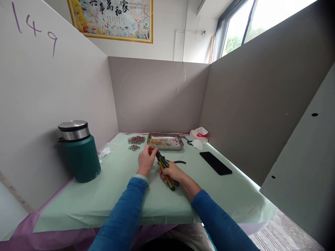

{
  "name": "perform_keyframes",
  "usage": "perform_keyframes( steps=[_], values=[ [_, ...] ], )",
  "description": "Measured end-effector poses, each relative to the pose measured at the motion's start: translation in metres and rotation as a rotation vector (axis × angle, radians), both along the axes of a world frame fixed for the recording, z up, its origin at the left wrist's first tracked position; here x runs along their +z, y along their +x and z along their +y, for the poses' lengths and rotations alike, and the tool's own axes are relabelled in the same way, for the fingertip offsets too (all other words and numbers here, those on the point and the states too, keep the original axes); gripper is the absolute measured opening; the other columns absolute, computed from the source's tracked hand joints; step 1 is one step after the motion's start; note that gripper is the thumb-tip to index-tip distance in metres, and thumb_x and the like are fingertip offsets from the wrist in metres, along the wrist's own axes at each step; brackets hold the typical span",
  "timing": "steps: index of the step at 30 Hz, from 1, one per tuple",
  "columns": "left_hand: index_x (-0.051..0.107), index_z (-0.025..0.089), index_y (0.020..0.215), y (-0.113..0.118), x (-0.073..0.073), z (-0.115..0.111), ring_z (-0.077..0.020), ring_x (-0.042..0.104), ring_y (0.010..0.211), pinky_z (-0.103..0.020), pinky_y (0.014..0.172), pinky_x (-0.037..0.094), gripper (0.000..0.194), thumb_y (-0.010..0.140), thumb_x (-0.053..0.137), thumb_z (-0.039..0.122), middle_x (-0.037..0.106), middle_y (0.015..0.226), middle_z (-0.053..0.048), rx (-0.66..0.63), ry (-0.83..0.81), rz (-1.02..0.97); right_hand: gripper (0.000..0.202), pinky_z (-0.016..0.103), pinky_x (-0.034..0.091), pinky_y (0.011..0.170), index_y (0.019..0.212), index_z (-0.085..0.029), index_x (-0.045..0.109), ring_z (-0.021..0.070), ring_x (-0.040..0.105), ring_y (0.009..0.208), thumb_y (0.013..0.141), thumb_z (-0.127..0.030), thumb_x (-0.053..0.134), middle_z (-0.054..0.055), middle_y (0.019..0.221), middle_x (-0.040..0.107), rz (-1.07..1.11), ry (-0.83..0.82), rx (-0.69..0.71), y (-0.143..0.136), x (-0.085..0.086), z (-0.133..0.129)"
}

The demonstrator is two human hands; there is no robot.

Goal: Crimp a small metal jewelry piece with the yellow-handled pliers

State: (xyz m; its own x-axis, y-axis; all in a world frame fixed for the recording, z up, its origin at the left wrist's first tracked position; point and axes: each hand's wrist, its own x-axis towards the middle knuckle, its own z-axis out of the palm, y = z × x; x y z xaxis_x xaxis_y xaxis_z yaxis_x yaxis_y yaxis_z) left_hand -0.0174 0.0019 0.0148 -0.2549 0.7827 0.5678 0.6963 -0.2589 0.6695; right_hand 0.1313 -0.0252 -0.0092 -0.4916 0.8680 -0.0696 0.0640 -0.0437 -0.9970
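Note:
Yellow-and-green pliers (167, 174) are gripped in my right hand (171, 171), their jaws pointing up and left. My left hand (147, 159) is closed in a pinch beside the jaw tips; what its fingers hold is too small to make out. Just behind my hands stands a metal tray (170, 147) with gold-coloured pieces (157, 142) on its left side and red and clear pieces (174, 142) on its right. Two piles of small red and silver pieces, a larger one (136, 139) and a smaller one (134, 147), lie left of the tray. A dark-handled tool (180, 162) rests beyond my right hand.
A green flask (81, 157) stands at the left, near crumpled tissue (105, 152). On the right lie a black phone (215, 163), scissors (188, 141) and a tissue pack (199, 134). Panels enclose the green-covered table (117, 205) on the left, back and right.

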Motion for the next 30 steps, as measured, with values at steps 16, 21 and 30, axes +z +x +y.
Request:
perform_keyframes(
  steps=[16, 21, 30],
  values=[
    [0.060, 0.015, 0.099, -0.021, -0.019, 0.026, -0.0168, 0.060, 0.073, -0.026, 0.063, 0.043, 0.036, 0.077, 0.053, 0.043, 0.065, 0.089, -0.009, 0.078, -0.220, -0.220, 0.016, 0.023, 0.038, 0.039, 0.070, -0.017, 0.046, 0.0103, 0.045, 0.039, 0.054, -0.013, 0.048, -0.002, 0.051, 0.051, -0.009, -0.004, 0.014, 0.000, 0.006, -0.003],
    [0.067, 0.017, 0.072, -0.018, -0.016, 0.020, -0.0205, 0.060, 0.074, -0.027, 0.064, 0.038, 0.039, 0.081, 0.043, 0.047, 0.068, 0.073, -0.009, 0.041, -0.282, 0.021, 0.017, 0.023, 0.040, 0.041, 0.073, -0.017, 0.048, 0.0100, 0.047, 0.041, 0.056, -0.015, 0.049, -0.002, 0.054, 0.052, 0.044, -0.025, 0.008, 0.003, -0.003, 0.001],
    [0.066, 0.019, 0.089, -0.006, -0.009, 0.004, -0.0183, 0.060, 0.063, -0.026, 0.065, 0.039, 0.036, 0.084, 0.040, 0.043, 0.061, 0.049, -0.002, -0.094, -0.251, 0.093, 0.021, 0.023, 0.040, 0.042, 0.076, -0.017, 0.047, 0.0101, 0.047, 0.041, 0.055, -0.014, 0.047, -0.002, 0.054, 0.052, 0.103, -0.065, -0.031, 0.005, -0.010, 0.003]
  ],
)
